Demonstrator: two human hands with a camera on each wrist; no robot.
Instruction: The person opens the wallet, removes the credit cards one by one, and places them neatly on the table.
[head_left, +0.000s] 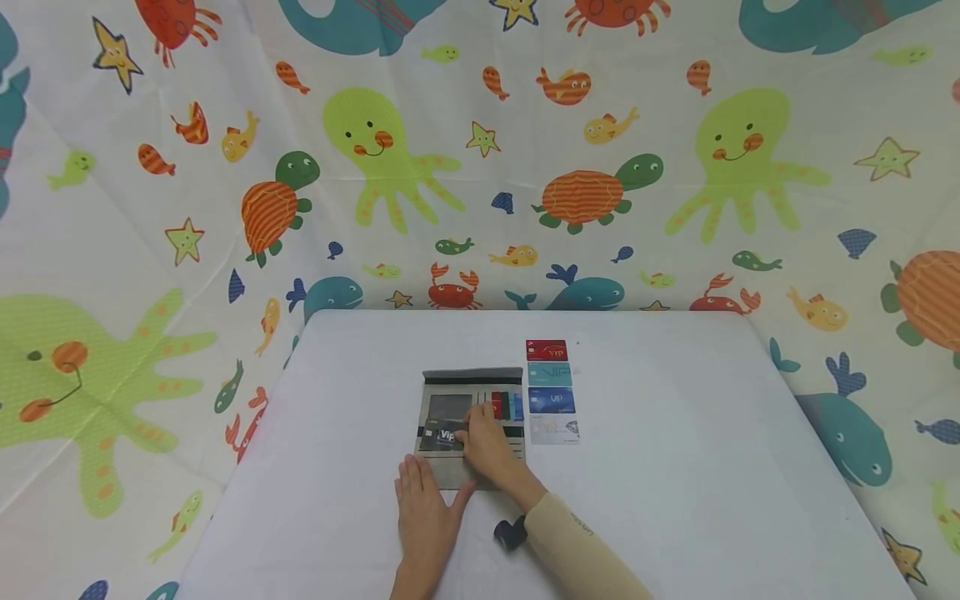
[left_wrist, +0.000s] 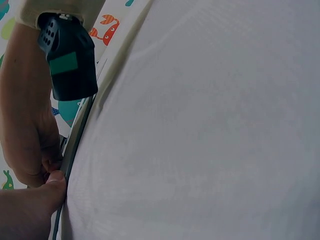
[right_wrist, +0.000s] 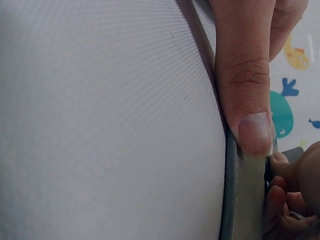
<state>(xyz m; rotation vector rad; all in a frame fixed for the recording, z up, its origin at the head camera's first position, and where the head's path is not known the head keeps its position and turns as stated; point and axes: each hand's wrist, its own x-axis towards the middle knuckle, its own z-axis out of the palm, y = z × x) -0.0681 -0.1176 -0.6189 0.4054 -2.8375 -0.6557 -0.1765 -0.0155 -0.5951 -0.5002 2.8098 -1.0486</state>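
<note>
A grey wallet [head_left: 450,475] lies unfolded on the white table. My right hand [head_left: 487,446] pinches a black card [head_left: 435,436] marked "Vip" at its right end, over the wallet's left half. In the right wrist view my right hand's curled fingers [right_wrist: 287,195] are beside the wallet's edge [right_wrist: 245,200]. My left hand [head_left: 429,508] rests flat with straight fingers at the wallet's lower left. Its thumb [right_wrist: 255,132] presses on the wallet's near edge. Small red and blue cards [head_left: 507,406] show in the wallet's right half, partly behind my right hand.
Right of the wallet lie a red card [head_left: 547,350], a teal card [head_left: 550,374], a blue card [head_left: 552,400] and a silver card [head_left: 554,430] in a column. A black wrist camera [head_left: 511,533] sits at my right sleeve. A sea-animal curtain [head_left: 480,183] hangs behind the table.
</note>
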